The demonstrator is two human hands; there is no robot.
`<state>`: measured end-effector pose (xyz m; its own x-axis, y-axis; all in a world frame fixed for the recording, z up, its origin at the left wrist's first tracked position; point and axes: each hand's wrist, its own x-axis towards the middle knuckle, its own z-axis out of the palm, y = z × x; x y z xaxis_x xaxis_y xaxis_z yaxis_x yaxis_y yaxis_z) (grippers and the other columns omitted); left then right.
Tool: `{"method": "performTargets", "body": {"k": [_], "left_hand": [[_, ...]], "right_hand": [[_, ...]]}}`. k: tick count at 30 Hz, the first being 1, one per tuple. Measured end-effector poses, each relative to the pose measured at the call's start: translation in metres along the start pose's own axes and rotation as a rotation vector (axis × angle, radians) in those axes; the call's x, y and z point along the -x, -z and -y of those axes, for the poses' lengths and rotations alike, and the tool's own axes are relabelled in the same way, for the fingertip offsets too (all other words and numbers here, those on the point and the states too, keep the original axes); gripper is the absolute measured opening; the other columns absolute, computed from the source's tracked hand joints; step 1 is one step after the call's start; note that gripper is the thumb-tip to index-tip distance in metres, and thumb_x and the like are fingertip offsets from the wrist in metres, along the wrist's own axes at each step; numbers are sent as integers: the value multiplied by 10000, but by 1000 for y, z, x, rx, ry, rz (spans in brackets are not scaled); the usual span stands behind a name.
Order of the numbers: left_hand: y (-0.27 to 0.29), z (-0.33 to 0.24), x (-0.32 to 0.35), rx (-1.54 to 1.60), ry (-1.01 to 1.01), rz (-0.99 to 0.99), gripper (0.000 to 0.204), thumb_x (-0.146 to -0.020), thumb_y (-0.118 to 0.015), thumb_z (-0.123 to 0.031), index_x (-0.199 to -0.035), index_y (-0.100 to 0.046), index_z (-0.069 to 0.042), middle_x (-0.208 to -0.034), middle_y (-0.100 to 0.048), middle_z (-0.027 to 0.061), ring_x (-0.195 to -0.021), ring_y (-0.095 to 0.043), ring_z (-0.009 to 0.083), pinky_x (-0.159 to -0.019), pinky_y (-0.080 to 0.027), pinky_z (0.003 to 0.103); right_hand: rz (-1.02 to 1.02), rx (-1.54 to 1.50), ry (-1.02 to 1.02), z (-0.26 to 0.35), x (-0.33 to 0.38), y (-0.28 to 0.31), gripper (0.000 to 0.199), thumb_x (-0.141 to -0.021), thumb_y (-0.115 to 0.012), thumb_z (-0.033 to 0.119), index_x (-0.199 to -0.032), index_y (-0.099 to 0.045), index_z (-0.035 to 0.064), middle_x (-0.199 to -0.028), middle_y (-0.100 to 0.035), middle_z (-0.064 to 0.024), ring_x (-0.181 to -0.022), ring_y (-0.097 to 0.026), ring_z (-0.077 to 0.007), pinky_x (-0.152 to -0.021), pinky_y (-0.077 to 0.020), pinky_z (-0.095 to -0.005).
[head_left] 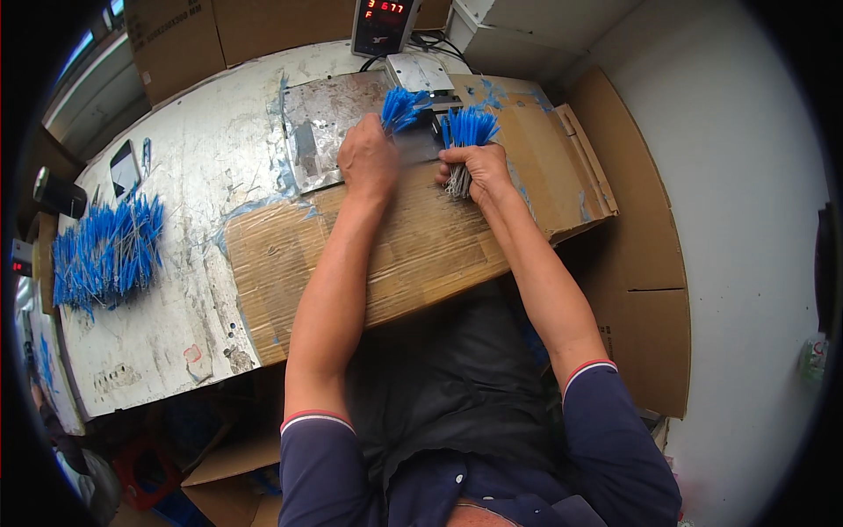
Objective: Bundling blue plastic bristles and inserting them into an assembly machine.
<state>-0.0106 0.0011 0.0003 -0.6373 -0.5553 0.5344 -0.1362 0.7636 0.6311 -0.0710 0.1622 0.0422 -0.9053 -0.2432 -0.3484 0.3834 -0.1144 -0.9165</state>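
My left hand (367, 160) is closed, slightly blurred, over the metal plate (329, 97). A bundle of thin blue-tipped sticks (403, 109) stands up from its fingers. To its right, my right hand (481, 169) grips a second bundle of blue-tipped sticks (470, 127) upright. Their thin silvery wire ends hang below the fingers. Both hands are above the far edge of the cardboard mat (378, 255), close to a small metal-topped device (420, 74). The lower part of the left bundle is hidden by the hand.
A large pile of the same blue sticks (110, 253) lies on the worn white table (189, 290) at left. Near it are a phone (125, 169) and a dark cylinder (60, 191). A box with a red digital display (382, 26) stands at the back; cardboard (637, 263) lines the right.
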Motion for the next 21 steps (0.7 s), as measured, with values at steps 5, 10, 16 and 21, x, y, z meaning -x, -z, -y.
{"method": "performTargets", "body": {"k": [5, 10, 16, 21], "left_hand": [[0, 1, -1, -22, 47, -32, 90, -809, -611, -69, -899, -608, -71, -833, -668, 141, -833, -651, 346, -727, -517, 470], [1, 1, -1, 26, 41, -26, 126, -803, -605, -64, -929, -598, -74, -845, -665, 135, -857, -649, 347, -735, -517, 479], [2, 1, -1, 17, 54, -6, 129, -799, -615, -72, -926, -597, -74, -852, -663, 133, -867, -647, 343, -751, -521, 475], [4, 0, -1, 40, 48, -21, 118, -794, -625, -76, -908, -593, -67, -856, -660, 135, -876, -641, 345, -751, -520, 474]], "right_hand": [[12, 58, -37, 3, 3, -7, 121, -763, -706, -111, -762, -596, -60, -676, -618, -165, -529, -643, -258, -454, -572, -410], [-3, 70, -51, 4, 0, -9, 118, -776, -707, -98, -783, -591, -75, -691, -624, -177, -525, -643, -257, -447, -576, -408], [-66, 226, -5, 5, -7, -15, 98, -768, -697, -103, -755, -599, -102, -703, -635, -193, -527, -646, -254, -437, -577, -409], [-96, 289, 18, 2, -13, -19, 81, -764, -689, -102, -744, -611, -110, -707, -645, -203, -528, -655, -261, -434, -578, -407]]}}
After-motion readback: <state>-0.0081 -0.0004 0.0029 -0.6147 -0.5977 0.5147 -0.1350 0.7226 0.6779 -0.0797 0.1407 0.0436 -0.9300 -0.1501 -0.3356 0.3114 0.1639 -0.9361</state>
